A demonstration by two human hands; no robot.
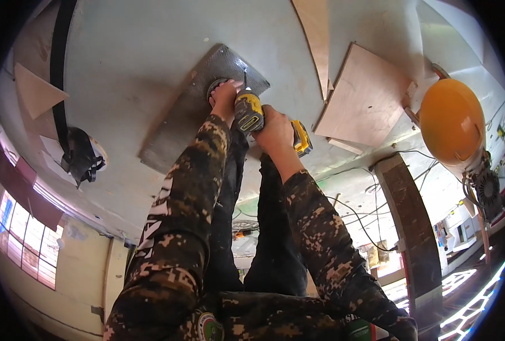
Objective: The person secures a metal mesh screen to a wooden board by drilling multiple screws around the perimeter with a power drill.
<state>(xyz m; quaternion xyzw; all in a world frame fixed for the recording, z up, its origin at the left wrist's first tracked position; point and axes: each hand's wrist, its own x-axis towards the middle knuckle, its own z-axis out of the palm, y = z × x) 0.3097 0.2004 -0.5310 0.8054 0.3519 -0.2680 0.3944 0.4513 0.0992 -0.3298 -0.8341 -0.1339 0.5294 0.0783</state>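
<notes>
A yellow-and-black cordless drill point(249, 111) is gripped in my right hand point(276, 132), its battery point(302, 138) showing beyond the hand. The drill's front end points toward a long perforated metal sheet point(170, 133) lying on the grey surface, with a thin bit point(245, 78) visible over the sheet. My left hand point(225, 98) rests on the sheet just left of the drill, fingers bent over a dark round piece point(211, 87). The hand hides most of that piece, so what it is cannot be made out.
A wooden board point(366, 96) lies to the right, beside a long wooden strip point(315, 45). Farther right hangs an orange rounded object point(452, 120). A black strap point(60, 68) and a dark object point(84, 156) are at the left. Cables point(372, 227) run near a dark post point(408, 227).
</notes>
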